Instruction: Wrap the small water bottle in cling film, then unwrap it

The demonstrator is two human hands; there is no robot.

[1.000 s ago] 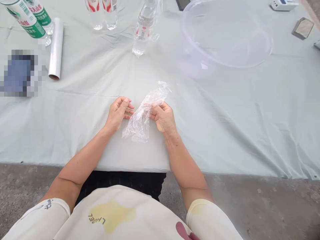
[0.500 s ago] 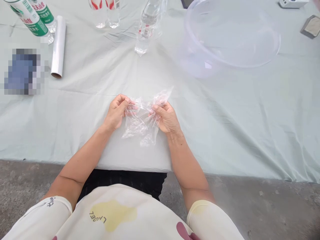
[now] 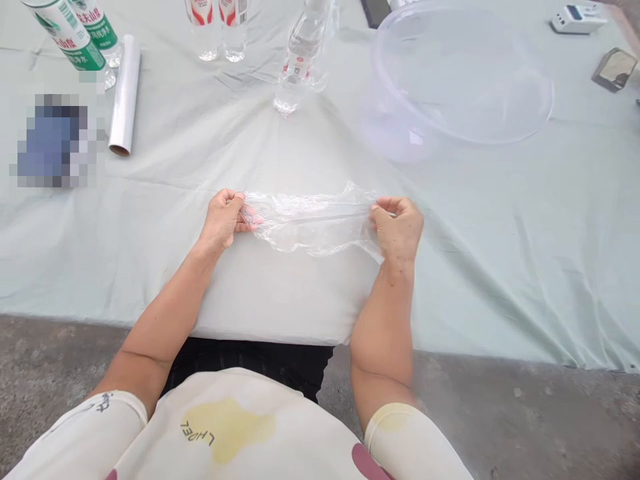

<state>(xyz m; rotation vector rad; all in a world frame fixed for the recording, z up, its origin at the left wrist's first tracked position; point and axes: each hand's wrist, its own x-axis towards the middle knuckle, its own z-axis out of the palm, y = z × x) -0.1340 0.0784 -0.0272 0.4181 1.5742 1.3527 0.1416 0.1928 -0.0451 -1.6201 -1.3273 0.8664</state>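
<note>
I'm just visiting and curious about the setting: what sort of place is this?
Probably a makeshift work area: a pale green cloth-covered table stands on a bare concrete floor, with water bottles and a roll of plastic wrap set out.

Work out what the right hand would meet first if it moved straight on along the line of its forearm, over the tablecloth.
Probably the near wall of the clear plastic basin. Beyond the right hand, which pinches the plastic film, only the tablecloth seems to lie between, though depth is hard to judge.
</note>
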